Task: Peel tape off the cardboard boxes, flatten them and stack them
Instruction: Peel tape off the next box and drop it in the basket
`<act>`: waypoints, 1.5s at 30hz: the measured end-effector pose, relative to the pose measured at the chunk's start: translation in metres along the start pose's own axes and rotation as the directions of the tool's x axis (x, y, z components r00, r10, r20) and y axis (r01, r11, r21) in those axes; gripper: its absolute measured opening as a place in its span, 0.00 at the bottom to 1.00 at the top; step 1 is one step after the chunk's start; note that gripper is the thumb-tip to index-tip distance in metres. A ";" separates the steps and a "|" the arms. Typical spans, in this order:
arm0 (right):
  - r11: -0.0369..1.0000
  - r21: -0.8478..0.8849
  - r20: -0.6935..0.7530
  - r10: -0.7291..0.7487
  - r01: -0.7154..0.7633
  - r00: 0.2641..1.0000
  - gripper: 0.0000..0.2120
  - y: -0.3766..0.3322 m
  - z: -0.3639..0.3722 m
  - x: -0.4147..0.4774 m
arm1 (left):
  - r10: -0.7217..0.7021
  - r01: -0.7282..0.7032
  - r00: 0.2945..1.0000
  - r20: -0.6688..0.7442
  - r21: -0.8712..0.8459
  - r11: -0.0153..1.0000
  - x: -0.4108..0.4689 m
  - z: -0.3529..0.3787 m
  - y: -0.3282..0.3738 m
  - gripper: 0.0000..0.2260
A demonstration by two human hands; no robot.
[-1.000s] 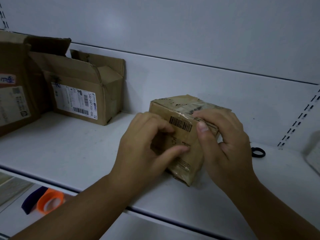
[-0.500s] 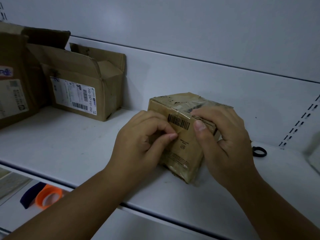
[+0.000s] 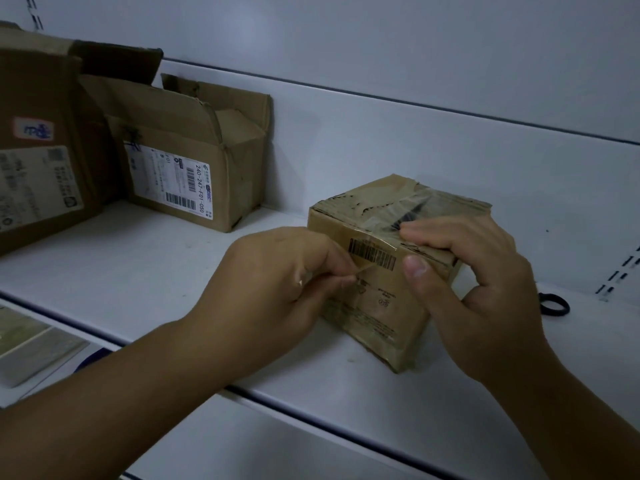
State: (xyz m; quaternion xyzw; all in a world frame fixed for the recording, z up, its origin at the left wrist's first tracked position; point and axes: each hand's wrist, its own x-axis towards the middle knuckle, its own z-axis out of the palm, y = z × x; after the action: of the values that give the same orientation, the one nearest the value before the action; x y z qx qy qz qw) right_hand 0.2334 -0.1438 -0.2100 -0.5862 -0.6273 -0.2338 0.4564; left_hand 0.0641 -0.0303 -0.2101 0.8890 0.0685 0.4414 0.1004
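A small taped cardboard box [image 3: 377, 306] with a barcode stands on the white shelf [image 3: 173, 271]. My left hand [image 3: 277, 292] pinches the loose end of a clear tape strip [image 3: 363, 244] lifted off the box's front face near the barcode. My right hand [image 3: 474, 289] grips the box's top right edge, thumb on the front face and fingers curled over the taped top. Two larger opened cardboard boxes stand at the back left: a labelled one [image 3: 194, 161] and a taller one [image 3: 41, 140] at the frame's edge.
A black loop-shaped object [image 3: 554, 304] lies on the shelf behind my right hand. A slotted upright [image 3: 620, 271] runs up the wall at right. Below the shelf's front edge at left sits a pale tray-like object [image 3: 31, 348].
My left hand has closed its thumb and fingers on the tape end and pulled it leftwards off the front face. My right hand has stayed on the box.
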 end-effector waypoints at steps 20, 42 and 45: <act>0.997 -0.067 -0.082 -0.041 0.036 0.996 0.14 0.001 0.012 -0.005 | 0.077 -0.097 0.992 0.101 0.211 0.973 0.002 -0.028 0.021 0.07; 0.879 -0.312 0.590 -0.117 0.360 0.799 0.06 -0.055 -0.007 0.069 | -0.178 0.193 0.981 0.082 -0.258 0.947 -0.008 -0.029 0.002 0.13; 0.919 -0.283 0.677 -0.010 0.273 0.736 0.10 -0.057 -0.010 0.079 | -0.277 0.261 0.960 0.040 -0.482 0.836 -0.008 -0.031 0.002 0.13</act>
State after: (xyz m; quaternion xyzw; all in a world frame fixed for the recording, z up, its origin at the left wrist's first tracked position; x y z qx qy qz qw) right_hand 0.1902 -0.1225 -0.1246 -0.6540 -0.7370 -0.1568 0.0673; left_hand 0.0349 -0.0308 -0.1979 0.8101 0.0819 0.4398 0.3788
